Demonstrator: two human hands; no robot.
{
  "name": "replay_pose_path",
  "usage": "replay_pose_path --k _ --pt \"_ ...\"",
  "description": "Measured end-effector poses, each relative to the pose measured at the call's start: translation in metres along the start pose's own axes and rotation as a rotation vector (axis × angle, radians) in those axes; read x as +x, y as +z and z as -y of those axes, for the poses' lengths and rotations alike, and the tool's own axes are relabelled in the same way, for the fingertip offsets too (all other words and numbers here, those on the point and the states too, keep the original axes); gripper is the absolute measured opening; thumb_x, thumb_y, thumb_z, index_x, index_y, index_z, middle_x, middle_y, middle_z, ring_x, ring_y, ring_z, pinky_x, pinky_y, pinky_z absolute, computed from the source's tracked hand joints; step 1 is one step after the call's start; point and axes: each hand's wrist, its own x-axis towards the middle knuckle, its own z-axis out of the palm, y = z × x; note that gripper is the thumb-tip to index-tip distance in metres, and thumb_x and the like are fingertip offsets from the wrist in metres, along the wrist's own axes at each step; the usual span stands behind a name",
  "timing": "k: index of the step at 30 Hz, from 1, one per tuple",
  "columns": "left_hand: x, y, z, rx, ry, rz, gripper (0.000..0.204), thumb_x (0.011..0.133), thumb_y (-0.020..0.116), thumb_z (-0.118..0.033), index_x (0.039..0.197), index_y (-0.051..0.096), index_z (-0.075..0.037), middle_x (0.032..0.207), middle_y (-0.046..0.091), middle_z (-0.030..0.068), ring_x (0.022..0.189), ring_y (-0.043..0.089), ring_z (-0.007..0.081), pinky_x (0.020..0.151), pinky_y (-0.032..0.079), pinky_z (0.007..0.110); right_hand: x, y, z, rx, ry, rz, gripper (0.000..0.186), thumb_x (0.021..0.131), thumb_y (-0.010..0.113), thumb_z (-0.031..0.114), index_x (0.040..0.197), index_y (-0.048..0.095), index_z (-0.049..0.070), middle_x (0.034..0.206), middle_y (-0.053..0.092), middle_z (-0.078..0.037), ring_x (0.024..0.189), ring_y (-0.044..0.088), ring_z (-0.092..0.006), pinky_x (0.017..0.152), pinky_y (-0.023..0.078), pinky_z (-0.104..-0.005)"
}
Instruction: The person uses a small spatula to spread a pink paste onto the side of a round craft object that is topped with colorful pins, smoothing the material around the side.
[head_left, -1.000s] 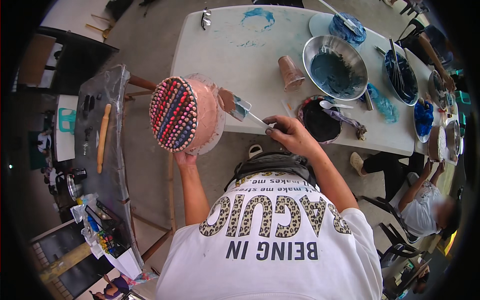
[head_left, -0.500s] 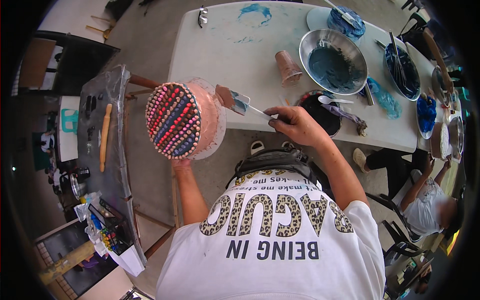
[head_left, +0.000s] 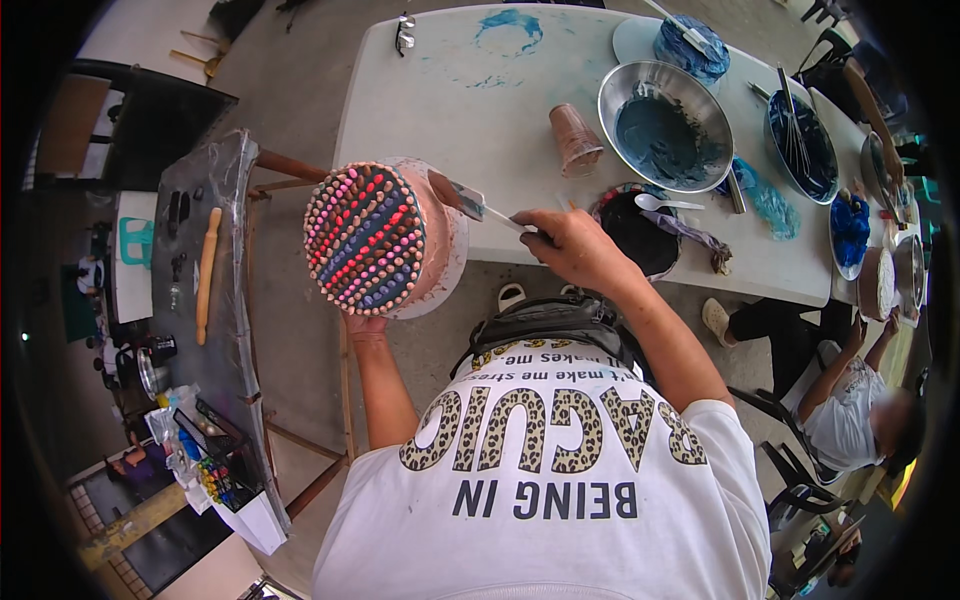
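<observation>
One spatula point(head_left: 478, 205) is pinched in right fingers point(head_left: 545, 222) near the table edge point(head_left: 500, 250); left hand point(head_left: 366, 326), fingers hidden, supports cake point(head_left: 380, 240).

Soft, even light reached me, its source unclear; my white shirt point(head_left: 540, 545) and the table point(head_left: 440, 130) looked brightest, while the far left sank into dimness around one small bright spot point(head_left: 26, 338). The metal bowl point(head_left: 618, 92) glinted. My right fingers point(head_left: 550, 222) appeared fairly sharp. The fisheye bowed the table's edges, black swallowed the corners, and a seated person's head point(head_left: 897, 425) was smeared by blur
</observation>
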Motion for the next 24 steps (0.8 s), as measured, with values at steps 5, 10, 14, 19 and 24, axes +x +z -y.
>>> replay_pose_path --k 5,10,14,19,24 --pt "0.004 -0.001 0.001 0.038 0.022 -0.011 0.049 0.099 0.042 -0.034 0.136 0.045 -0.002 0.134 0.052 0.0200 0.119 0.055 0.0357 0.098 0.048 0.052 -0.002 0.016 -0.005 -0.170 -0.123 -0.070 0.025 0.083 0.061 0.011 0.107 0.065 0.005 0.076 0.065 -0.020 0.074 0.064 -0.0376 0.067 0.049 -0.0462" --pt "0.008 0.000 0.003 0.009 0.024 0.022 0.049 0.099 0.042 -0.034 0.135 0.046 -0.002 0.135 0.052 0.0192 0.120 0.055 0.0351 0.098 0.049 0.051 -0.012 0.030 -0.001 -0.266 -0.219 -0.123 0.032 0.083 0.062 0.007 0.115 0.061 0.004 0.079 0.065 -0.016 0.069 0.064 -0.0352 0.061 0.050 -0.0428" --pt "0.011 0.007 0.005 0.060 0.038 -0.012 0.050 0.100 0.038 -0.038 0.136 0.044 -0.003 0.136 0.050 0.0196 0.122 0.053 0.0347 0.099 0.048 0.051 -0.023 0.030 0.007 -0.328 -0.193 -0.114 0.034 0.082 0.062 0.006 0.116 0.060 0.005 0.078 0.064 -0.015 0.067 0.063 -0.0341 0.058 0.049 -0.0425" --pt "0.012 0.014 0.005 0.052 0.032 0.024 0.052 0.097 0.045 -0.038 0.136 0.045 -0.002 0.135 0.052 0.0186 0.119 0.055 0.0347 0.096 0.051 0.050 -0.022 0.021 0.005 -0.180 -0.216 -0.220 0.032 0.083 0.061 0.004 0.114 0.061 0.004 0.078 0.065 -0.016 0.067 0.063 -0.0342 0.057 0.049 -0.0423" --pt "0.014 0.018 0.007 -0.012 0.060 0.061 0.055 0.098 0.040 -0.040 0.138 0.042 -0.002 0.138 0.048 0.0195 0.123 0.051 0.0361 0.102 0.045 0.052 -0.005 0.023 -0.002 -0.190 -0.170 -0.196 0.030 0.083 0.060 0.005 0.113 0.061 0.003 0.079 0.065 -0.018 0.068 0.063 -0.0364 0.059 0.049 -0.0435"
